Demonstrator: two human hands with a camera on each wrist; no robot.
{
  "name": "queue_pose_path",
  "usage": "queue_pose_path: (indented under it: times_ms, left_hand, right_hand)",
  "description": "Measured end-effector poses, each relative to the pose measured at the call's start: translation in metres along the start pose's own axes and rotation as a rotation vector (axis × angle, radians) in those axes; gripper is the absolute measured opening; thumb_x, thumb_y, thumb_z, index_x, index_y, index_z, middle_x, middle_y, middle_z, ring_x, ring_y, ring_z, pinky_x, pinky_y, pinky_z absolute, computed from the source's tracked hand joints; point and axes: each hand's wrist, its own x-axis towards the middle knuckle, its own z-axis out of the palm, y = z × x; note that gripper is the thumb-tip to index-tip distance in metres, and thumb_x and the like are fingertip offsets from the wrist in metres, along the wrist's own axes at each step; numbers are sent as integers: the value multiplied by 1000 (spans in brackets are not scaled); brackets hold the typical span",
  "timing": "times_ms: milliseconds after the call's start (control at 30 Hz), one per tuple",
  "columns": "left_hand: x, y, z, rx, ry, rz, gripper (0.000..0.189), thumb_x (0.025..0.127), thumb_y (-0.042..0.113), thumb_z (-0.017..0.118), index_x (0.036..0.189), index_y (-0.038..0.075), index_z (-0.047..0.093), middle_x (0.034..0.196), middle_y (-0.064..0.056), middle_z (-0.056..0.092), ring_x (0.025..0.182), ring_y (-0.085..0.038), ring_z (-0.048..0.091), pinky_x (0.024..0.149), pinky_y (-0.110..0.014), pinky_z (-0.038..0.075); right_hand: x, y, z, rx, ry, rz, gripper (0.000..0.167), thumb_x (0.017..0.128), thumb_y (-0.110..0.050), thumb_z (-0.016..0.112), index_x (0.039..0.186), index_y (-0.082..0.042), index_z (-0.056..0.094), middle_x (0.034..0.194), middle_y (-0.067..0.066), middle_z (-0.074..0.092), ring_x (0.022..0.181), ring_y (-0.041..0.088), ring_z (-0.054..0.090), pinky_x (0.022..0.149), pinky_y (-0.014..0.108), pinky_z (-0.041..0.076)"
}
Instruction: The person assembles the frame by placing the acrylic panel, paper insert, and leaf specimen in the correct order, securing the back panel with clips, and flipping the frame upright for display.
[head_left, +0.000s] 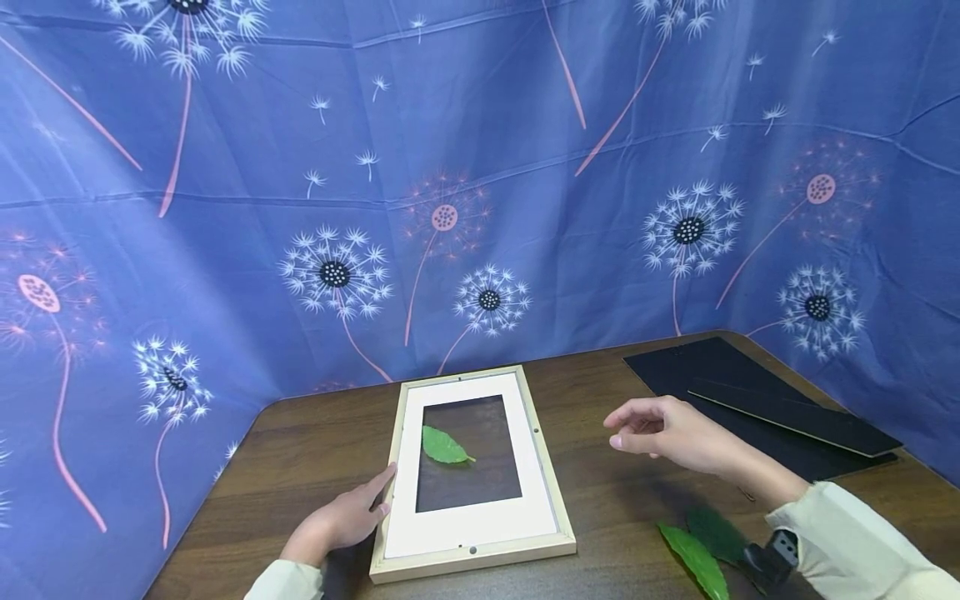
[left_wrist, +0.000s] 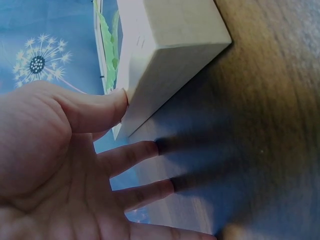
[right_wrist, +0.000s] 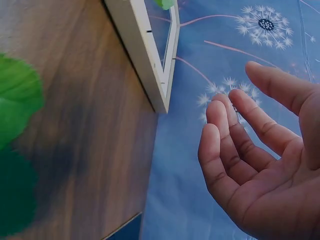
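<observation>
A pale wooden picture frame [head_left: 536,546] with a white mat [head_left: 480,533] lies on the table. One green leaf [head_left: 444,446] is inside the mat's window, against its left side, with the stem pointing right. My left hand [head_left: 347,518] rests at the frame's left edge; in the left wrist view its thumb touches the wooden side and the other fingers spread toward the tabletop. To the right of the frame, my right hand [head_left: 667,432] hovers over the table with loosely bent fingers and nothing between them, as the right wrist view [right_wrist: 250,150] also shows.
Two more leaves, one bright green [head_left: 693,560] and one dark green [head_left: 716,533], lie near the right forearm. At the back right are a black board [head_left: 675,367] and a narrower black piece [head_left: 795,417] over it. Blue dandelion-print cloth [head_left: 480,167] hangs behind the table.
</observation>
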Motion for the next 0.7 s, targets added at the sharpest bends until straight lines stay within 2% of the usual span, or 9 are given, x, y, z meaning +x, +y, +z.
queue_pose_path:
  times_ms: [333, 700]
  left_hand:
    - [1, -1, 1, 0, 5, 15, 55, 104, 10, 55, 154, -2, 36, 146, -36, 45, 134, -56, 43, 111, -65, 32]
    - [3, -1, 1, 0, 8, 17, 55, 104, 9, 55, 154, -3, 36, 148, -36, 44, 135, -55, 42, 112, -65, 31]
  right_hand:
    - [-31, 24, -10, 17, -15, 37, 34, 99, -21, 68, 124, 0, 65, 100, 7, 68, 83, 11, 62, 65, 31, 54]
    - [-64, 46, -12, 50, -49, 39, 33, 101, -14, 64, 125, 8, 62, 97, 6, 66, 77, 8, 59, 59, 29, 51]
